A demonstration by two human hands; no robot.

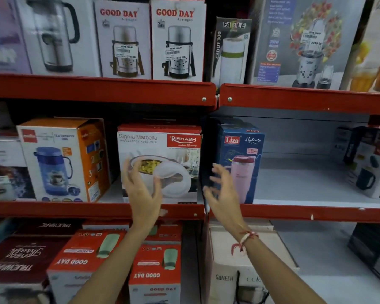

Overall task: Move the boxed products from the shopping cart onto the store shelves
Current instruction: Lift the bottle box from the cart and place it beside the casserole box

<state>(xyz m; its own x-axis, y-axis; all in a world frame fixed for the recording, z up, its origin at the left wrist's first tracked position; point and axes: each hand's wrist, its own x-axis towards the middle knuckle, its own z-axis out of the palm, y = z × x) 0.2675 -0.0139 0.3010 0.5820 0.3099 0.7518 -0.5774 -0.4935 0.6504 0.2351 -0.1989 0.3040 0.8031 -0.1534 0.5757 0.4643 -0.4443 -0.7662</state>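
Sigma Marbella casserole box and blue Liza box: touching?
Apart. The head view shows a dark gap and shelf upright between the Sigma Marbella box and the Liza box.

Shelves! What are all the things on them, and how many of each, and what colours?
Good Day flask boxes: two, white with red lettering, top shelf.
Kettle box: one, white, top shelf left.
Fable box: one, dark, top shelf.
Blender box: one, grey, top shelf right.
Tea Express box: one, orange and white, middle shelf.
Sigma Marbella casserole box: one, white and red, middle shelf.
Liza box: one, blue, middle shelf.
Red Good Day boxes: at least two, bottom shelf.
Left hand: open, before the casserole box.
Right hand: open, before the Liza box.
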